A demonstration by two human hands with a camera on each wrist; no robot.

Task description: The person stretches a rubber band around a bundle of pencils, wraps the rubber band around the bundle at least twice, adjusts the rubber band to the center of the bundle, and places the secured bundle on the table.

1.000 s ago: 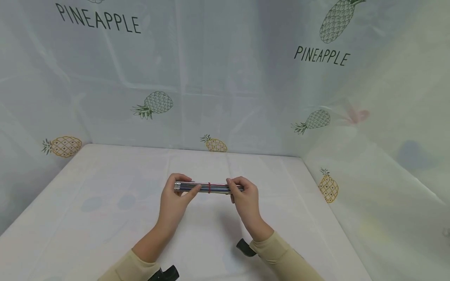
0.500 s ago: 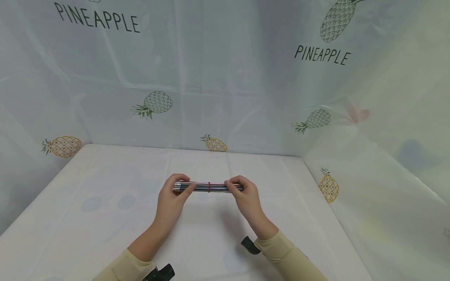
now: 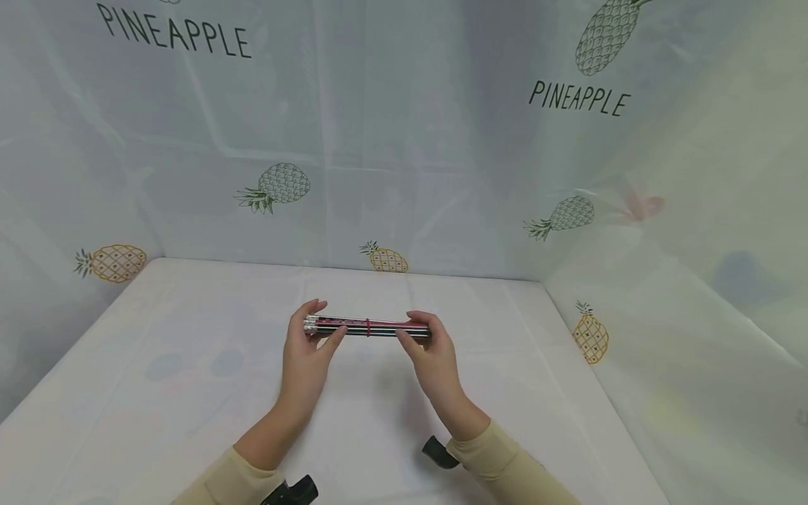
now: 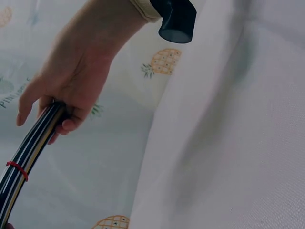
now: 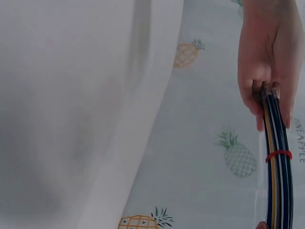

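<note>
Both hands hold a bundle of pencils (image 3: 386, 328) level over the table, one hand at each end. A thin red band (image 3: 369, 327) circles its middle. The left hand (image 3: 305, 372) pinches the silvery end between thumb and fingers. At the dark end, the right hand (image 3: 440, 368) grips with its thumb in front and fingers behind. The left wrist view looks across at the right hand (image 4: 78, 71) on the dark, striped pencils (image 4: 33, 143). In the right wrist view, the left hand (image 5: 269, 52) surrounds the silvery tips; yellow, dark and pale stripes run along the pencils (image 5: 279, 191).
A white cloth covers the table (image 3: 189, 421), and shadows of the arms fall on it. Behind and at the sides hangs a pale curtain (image 3: 404, 140) printed with pineapples. Each sleeve carries a black wrist camera (image 3: 440, 452).
The bundle has risen slightly and shifted a little left, and it has rolled so that red and black pencils now face the head camera. Both hands have kept hold of it.
</note>
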